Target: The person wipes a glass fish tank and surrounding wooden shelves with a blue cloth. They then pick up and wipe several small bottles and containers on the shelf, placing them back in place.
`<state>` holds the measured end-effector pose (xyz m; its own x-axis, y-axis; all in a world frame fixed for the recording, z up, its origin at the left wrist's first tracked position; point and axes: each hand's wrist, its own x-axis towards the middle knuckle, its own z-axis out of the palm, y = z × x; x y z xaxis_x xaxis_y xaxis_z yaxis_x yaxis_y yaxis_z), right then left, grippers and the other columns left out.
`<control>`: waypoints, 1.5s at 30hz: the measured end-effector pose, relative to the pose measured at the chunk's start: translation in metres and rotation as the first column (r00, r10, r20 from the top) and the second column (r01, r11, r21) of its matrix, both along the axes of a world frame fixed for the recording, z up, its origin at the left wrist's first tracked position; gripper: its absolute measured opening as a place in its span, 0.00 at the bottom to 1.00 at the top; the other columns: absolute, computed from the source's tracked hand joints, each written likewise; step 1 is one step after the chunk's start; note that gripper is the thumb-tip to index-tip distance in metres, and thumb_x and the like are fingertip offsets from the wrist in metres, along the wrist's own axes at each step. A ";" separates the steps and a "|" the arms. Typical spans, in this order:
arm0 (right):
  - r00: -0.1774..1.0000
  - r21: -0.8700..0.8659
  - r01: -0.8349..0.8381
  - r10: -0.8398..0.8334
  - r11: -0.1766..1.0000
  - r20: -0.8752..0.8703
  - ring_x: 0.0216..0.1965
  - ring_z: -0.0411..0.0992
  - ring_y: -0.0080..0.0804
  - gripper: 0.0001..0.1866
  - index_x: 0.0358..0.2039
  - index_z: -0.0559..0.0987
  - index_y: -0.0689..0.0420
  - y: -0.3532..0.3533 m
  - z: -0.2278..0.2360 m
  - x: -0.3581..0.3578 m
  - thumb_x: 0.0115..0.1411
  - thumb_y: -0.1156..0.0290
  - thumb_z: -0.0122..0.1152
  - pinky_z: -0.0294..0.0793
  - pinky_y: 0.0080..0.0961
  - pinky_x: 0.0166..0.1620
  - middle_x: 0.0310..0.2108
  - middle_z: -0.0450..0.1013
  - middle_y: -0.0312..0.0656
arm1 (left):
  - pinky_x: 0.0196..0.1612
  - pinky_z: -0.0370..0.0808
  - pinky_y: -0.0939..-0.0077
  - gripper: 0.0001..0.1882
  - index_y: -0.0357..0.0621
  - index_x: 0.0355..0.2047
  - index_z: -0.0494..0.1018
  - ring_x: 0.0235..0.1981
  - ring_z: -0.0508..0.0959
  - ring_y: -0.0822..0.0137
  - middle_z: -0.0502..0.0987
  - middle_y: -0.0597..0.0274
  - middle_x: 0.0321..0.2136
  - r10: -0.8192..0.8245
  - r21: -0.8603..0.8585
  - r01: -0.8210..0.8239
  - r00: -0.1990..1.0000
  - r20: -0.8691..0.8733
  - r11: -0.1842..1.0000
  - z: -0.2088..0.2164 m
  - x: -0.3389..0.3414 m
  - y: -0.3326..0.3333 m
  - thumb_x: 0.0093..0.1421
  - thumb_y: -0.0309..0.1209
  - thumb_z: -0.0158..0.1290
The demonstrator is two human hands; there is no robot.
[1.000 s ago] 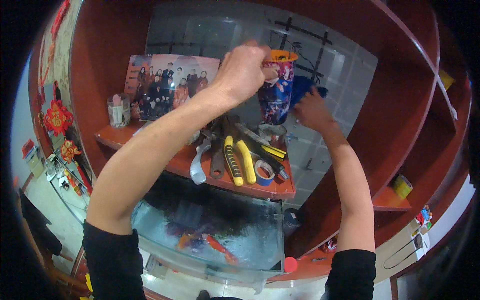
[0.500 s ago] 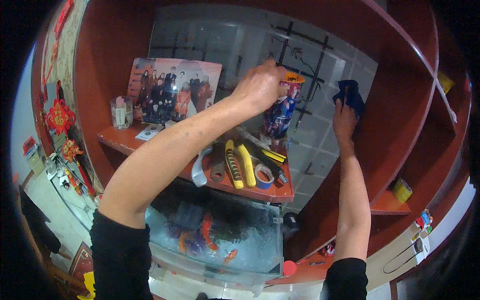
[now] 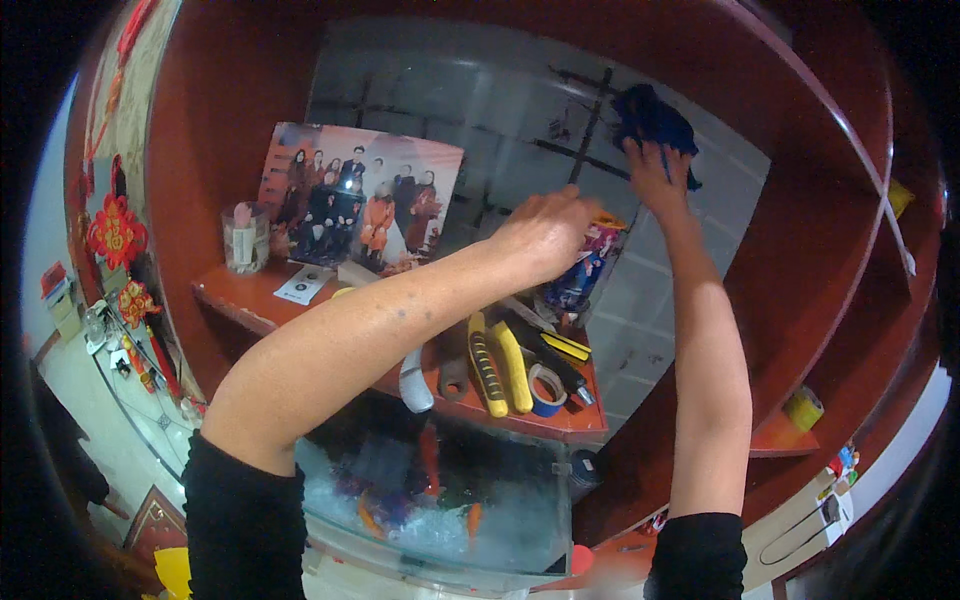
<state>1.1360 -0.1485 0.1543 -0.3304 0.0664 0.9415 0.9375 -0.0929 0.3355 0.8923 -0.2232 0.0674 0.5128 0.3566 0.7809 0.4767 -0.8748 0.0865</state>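
at the back of the red-brown shelf (image 3: 235, 290), above a fish tank (image 3: 440, 560), i see a person reaching in with both bare arms, black sleeves (image 3: 245, 520) pushed up. the left hand (image 3: 545, 235) is closed around the upper part of a colourful printed cup (image 3: 590, 265) with an orange rim; the fingers are curled, though the far side of the grip is hidden from me. the cup leans a little, its foot low behind the tools, and i cannot tell whether it rests on anything. higher and to the right, the right hand (image 3: 660, 175) is mostly open, fingers spread against a dark blue cloth (image 3: 655, 115), which lies bunched against the grey back panel (image 3: 640, 300).

near the shelf's front corner sit two yellow handles (image 3: 512, 370), side by side, with a roll of blue-edged tape (image 3: 548, 408) just beside them. left of the hands, a group photograph (image 3: 365, 195) stands tilted back, a clear container (image 3: 245, 240) next to it. below, orange fish (image 3: 429, 460) show in the tank.
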 end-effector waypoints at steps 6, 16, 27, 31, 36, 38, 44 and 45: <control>0.960 -0.525 0.235 -0.111 0.818 0.256 0.54 0.69 0.50 0.21 0.49 0.81 0.50 -0.024 0.044 -0.082 0.65 0.52 0.51 0.60 0.52 0.62 0.49 0.74 0.50 | 0.52 0.72 0.52 0.23 0.43 0.54 0.68 0.47 0.74 0.38 0.73 0.43 0.47 -0.023 0.132 -0.005 0.976 0.214 0.991 -0.003 -0.041 0.021 0.56 0.23 0.51; 0.786 -0.622 0.325 0.162 0.713 0.596 0.50 0.74 0.48 0.17 0.43 0.83 0.54 -0.016 -0.018 -0.169 0.51 0.72 0.64 0.78 0.43 0.48 0.44 0.77 0.46 | 0.48 0.73 0.56 0.15 0.38 0.47 0.72 0.44 0.77 0.44 0.74 0.44 0.41 0.093 0.150 -0.168 0.905 0.414 0.974 0.006 -0.136 -0.002 0.58 0.22 0.48; 0.912 -0.742 0.271 0.082 0.614 0.401 0.52 0.73 0.48 0.18 0.47 0.81 0.45 -0.016 0.010 -0.161 0.53 0.69 0.64 0.74 0.44 0.53 0.50 0.74 0.48 | 0.45 0.75 0.64 0.13 0.38 0.46 0.72 0.40 0.79 0.54 0.75 0.49 0.39 0.182 0.153 -0.281 0.866 0.466 0.947 -0.018 -0.231 -0.032 0.60 0.22 0.50; 0.996 -0.376 -0.029 0.059 0.926 0.070 0.51 0.70 0.54 0.23 0.54 0.75 0.48 -0.003 0.050 -0.148 0.57 0.65 0.63 0.72 0.43 0.53 0.48 0.73 0.49 | 0.45 0.77 0.65 0.12 0.38 0.45 0.72 0.40 0.79 0.54 0.74 0.50 0.39 0.282 0.153 -0.405 0.816 0.504 0.901 -0.025 -0.281 -0.036 0.60 0.22 0.51; 0.994 -0.308 0.056 -0.023 0.950 0.109 0.58 0.65 0.50 0.27 0.61 0.72 0.42 0.046 0.029 -0.216 0.60 0.53 0.58 0.66 0.57 0.57 0.55 0.70 0.49 | 0.61 0.67 0.57 0.16 0.38 0.45 0.73 0.58 0.70 0.51 0.74 0.50 0.49 0.525 0.483 -0.687 0.726 0.443 0.543 -0.031 -0.345 -0.026 0.55 0.20 0.51; 0.889 -0.395 0.122 0.077 0.911 0.452 0.56 0.67 0.49 0.23 0.59 0.74 0.42 0.064 0.013 -0.258 0.62 0.56 0.55 0.65 0.51 0.58 0.52 0.72 0.47 | 0.64 0.64 0.57 0.18 0.38 0.47 0.73 0.61 0.68 0.51 0.73 0.50 0.52 0.601 0.551 -0.706 0.692 0.400 0.445 -0.034 -0.367 -0.018 0.54 0.20 0.51; 0.925 -0.567 0.173 0.064 0.806 0.374 0.56 0.67 0.48 0.23 0.54 0.77 0.49 0.042 0.013 -0.243 0.67 0.51 0.46 0.57 0.52 0.63 0.51 0.72 0.48 | 0.69 0.59 0.59 0.21 0.38 0.48 0.74 0.64 0.65 0.54 0.71 0.52 0.57 0.719 0.658 -0.681 0.628 0.298 0.322 -0.043 -0.402 -0.001 0.52 0.19 0.53; 0.934 -0.552 0.175 0.041 0.816 0.356 0.56 0.67 0.49 0.23 0.54 0.77 0.50 0.036 0.018 -0.229 0.67 0.50 0.45 0.57 0.53 0.63 0.51 0.72 0.49 | 0.69 0.58 0.59 0.21 0.39 0.48 0.74 0.64 0.65 0.54 0.72 0.53 0.57 0.701 0.655 -0.678 0.643 0.307 0.335 -0.044 -0.403 0.000 0.51 0.20 0.53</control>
